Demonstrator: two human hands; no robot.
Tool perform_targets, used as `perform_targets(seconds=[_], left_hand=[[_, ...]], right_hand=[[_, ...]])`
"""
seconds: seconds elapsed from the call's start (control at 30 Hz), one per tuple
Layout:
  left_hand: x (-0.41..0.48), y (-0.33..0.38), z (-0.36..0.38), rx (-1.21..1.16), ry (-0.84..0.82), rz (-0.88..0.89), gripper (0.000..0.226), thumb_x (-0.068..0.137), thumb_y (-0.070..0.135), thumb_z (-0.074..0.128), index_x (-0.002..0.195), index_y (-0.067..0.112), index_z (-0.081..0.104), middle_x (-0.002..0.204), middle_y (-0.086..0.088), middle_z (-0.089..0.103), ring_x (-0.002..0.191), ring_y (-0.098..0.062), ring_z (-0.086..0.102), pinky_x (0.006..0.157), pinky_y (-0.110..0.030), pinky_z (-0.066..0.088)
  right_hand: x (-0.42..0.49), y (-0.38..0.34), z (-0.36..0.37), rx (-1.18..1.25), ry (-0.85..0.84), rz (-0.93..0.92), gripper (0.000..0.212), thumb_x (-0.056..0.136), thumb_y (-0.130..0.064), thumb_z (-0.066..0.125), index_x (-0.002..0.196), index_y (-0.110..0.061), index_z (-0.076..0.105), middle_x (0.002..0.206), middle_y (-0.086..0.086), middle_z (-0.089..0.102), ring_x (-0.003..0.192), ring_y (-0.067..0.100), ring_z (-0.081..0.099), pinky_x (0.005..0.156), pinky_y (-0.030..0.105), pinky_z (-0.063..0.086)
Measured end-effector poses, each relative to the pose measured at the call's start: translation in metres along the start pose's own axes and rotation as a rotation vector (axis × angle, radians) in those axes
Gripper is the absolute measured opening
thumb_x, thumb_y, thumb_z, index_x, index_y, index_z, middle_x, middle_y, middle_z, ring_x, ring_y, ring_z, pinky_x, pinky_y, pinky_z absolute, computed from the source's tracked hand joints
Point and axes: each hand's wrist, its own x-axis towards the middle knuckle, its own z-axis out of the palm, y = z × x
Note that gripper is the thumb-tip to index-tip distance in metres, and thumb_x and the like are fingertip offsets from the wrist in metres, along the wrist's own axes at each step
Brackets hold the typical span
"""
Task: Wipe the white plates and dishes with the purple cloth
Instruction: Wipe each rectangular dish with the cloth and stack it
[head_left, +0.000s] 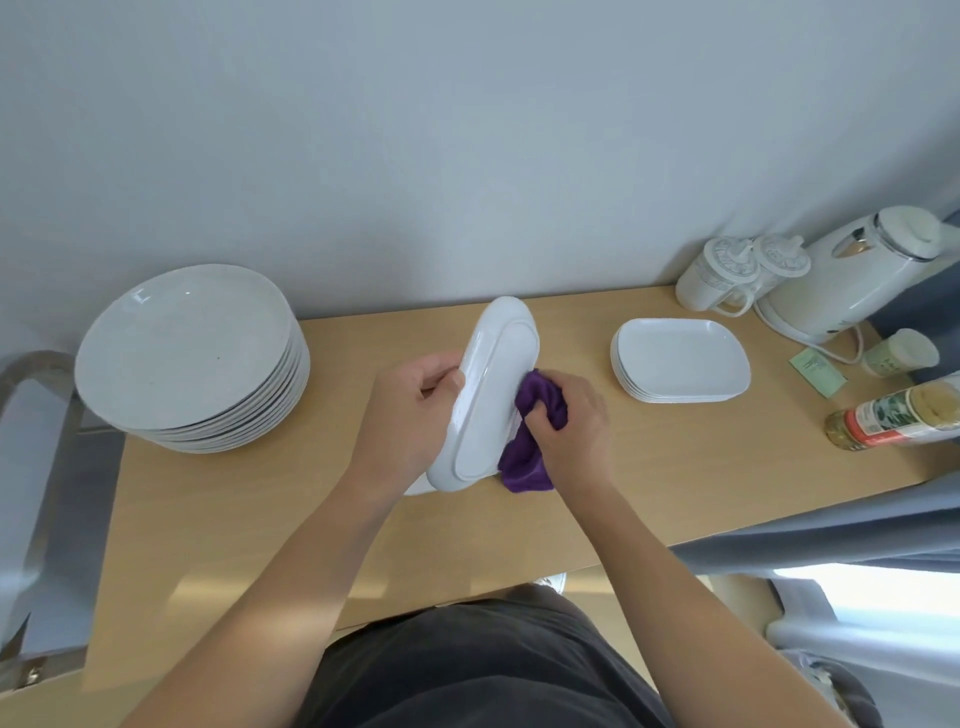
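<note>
Above the middle of the wooden table (249, 519), a rectangular white dish (493, 384) is being held up on its long edge, tilted, with its footed underside turned toward the camera. It is being gripped along its left rim by the left hand (410, 415), the fingers being curled round the edge and the thumb being laid on the rim. That grip is probably being chosen so that the underside is being offered free for wiping.

The purple cloth (535, 447) is being bunched in the right hand (574, 415), with the fingers closed tightly round it. It is being pressed against the dish's right side, its loose tail hanging down toward the tabletop.

To the left a tall stack of round plates (192, 358) is being stored close by, and to the right a lower stack of rectangular dishes (680, 358) within reach. Which pile is wiped and which is waiting cannot be told. A kettle (857, 280), lidded cups (727, 275) and a bottle (893, 415) are being stored well apart at the far right, presumably clear of the working space.
</note>
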Motion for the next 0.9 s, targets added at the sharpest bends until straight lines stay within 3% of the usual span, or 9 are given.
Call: perform_targets(seconds=[0.1,0.2,0.3,0.43,0.5,0.6,0.67,0.77,0.9], left_hand=[[0.005,0.003,0.022,0.13,-0.026,0.086,0.027,0.096,0.01,0.052,0.105,0.021,0.075,0.09,0.006,0.075,0.081,-0.005,0.067,0.076,-0.024,0.052],[0.011,-0.002,0.049,0.301,-0.062,0.251,0.018,0.094,0.012,0.051,0.09,0.01,0.068,0.068,-0.004,0.058,0.063,-0.01,0.048,0.065,-0.04,0.046],[0.018,-0.005,0.075,0.529,-0.017,0.47,0.021,0.091,0.008,0.051,0.098,0.009,0.071,0.061,-0.003,0.055,0.055,-0.022,0.049,0.056,-0.037,0.046],[0.028,-0.005,0.112,0.774,-0.052,0.624,0.021,0.082,0.005,0.054,0.096,0.005,0.069,0.059,-0.001,0.055,0.044,-0.028,0.05,0.041,-0.037,0.048],[0.034,-0.007,0.133,0.837,-0.11,0.632,0.027,0.074,0.001,0.071,0.101,0.006,0.07,0.066,-0.003,0.065,0.046,-0.027,0.059,0.041,-0.035,0.049],[0.042,-0.009,0.163,0.819,-0.171,0.624,0.037,0.071,0.0,0.079,0.106,0.01,0.071,0.08,0.0,0.072,0.061,-0.024,0.067,0.05,-0.036,0.056],[0.048,-0.007,0.179,0.694,-0.19,0.531,0.029,0.087,0.009,0.069,0.114,0.019,0.073,0.113,0.006,0.072,0.097,-0.019,0.07,0.075,-0.035,0.058],[0.058,-0.007,0.192,0.64,-0.053,0.36,0.03,0.098,0.028,0.058,0.126,0.023,0.066,0.145,0.009,0.051,0.132,-0.012,0.046,0.101,-0.029,0.042],[0.081,-0.011,0.204,0.632,0.146,0.009,0.034,0.097,0.034,0.056,0.124,0.015,0.059,0.128,-0.005,0.055,0.115,-0.022,0.054,0.092,-0.031,0.044]], right_hand=[[0.002,0.021,-0.011,-0.141,-0.076,0.019,0.043,0.079,-0.03,0.05,0.12,-0.028,0.064,0.119,-0.01,0.062,0.111,0.024,0.053,0.098,0.046,0.045],[0.009,0.038,-0.026,-0.177,-0.175,0.078,0.04,0.087,-0.019,0.062,0.127,-0.02,0.062,0.128,-0.002,0.059,0.118,0.024,0.052,0.101,0.035,0.043],[0.022,0.037,-0.05,0.037,-0.12,0.246,0.029,0.095,-0.022,0.06,0.124,-0.019,0.064,0.122,-0.006,0.063,0.113,0.014,0.06,0.096,0.024,0.045],[0.049,0.023,-0.091,0.567,0.037,0.431,0.032,0.102,-0.036,0.052,0.117,-0.011,0.064,0.107,0.003,0.071,0.094,0.023,0.073,0.084,0.037,0.061],[0.062,0.027,-0.11,0.619,0.033,0.424,0.034,0.098,-0.039,0.061,0.115,-0.009,0.065,0.105,0.007,0.072,0.09,0.024,0.074,0.079,0.036,0.062],[0.077,0.048,-0.13,0.536,0.032,0.428,0.024,0.093,-0.017,0.065,0.115,-0.008,0.067,0.109,0.008,0.072,0.09,0.021,0.074,0.081,0.037,0.062],[0.085,0.067,-0.141,0.494,0.073,0.413,0.024,0.091,-0.008,0.061,0.114,-0.011,0.069,0.109,0.004,0.072,0.099,0.021,0.071,0.08,0.035,0.062],[0.099,0.091,-0.161,0.524,0.125,0.399,0.027,0.092,-0.003,0.056,0.106,-0.021,0.07,0.108,0.002,0.072,0.107,0.021,0.067,0.078,0.032,0.061],[0.118,0.119,-0.189,0.597,0.161,0.437,0.031,0.095,-0.004,0.055,0.099,-0.029,0.072,0.097,-0.003,0.076,0.098,0.019,0.068,0.089,0.042,0.059]])
